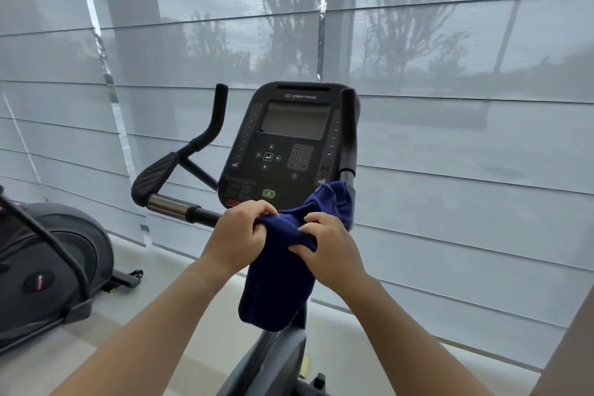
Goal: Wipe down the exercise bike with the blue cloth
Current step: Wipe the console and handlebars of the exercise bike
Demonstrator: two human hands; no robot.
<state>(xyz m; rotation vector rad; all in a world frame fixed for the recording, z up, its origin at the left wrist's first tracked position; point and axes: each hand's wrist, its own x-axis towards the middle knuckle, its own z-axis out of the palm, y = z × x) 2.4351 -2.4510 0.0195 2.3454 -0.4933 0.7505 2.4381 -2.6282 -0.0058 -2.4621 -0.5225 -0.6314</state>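
The exercise bike stands right in front of me, its black console point(289, 141) with a grey screen and keypad facing me. A dark blue cloth point(278, 283) is bunched just below the console and hangs down over the bike's stem. My left hand point(239, 236) grips the cloth's left side, over the inner end of the left handlebar point(170, 204). My right hand point(331, 246) pinches the cloth's right side. One end of the cloth lies up against the right upright grip point(348, 138), whose lower part it hides.
Another exercise machine point(48, 270) with a dark rounded housing stands on the floor at the left. Pale window blinds point(466, 170) fill the wall close behind the bike. The bike's frame point(273, 360) runs down between my forearms.
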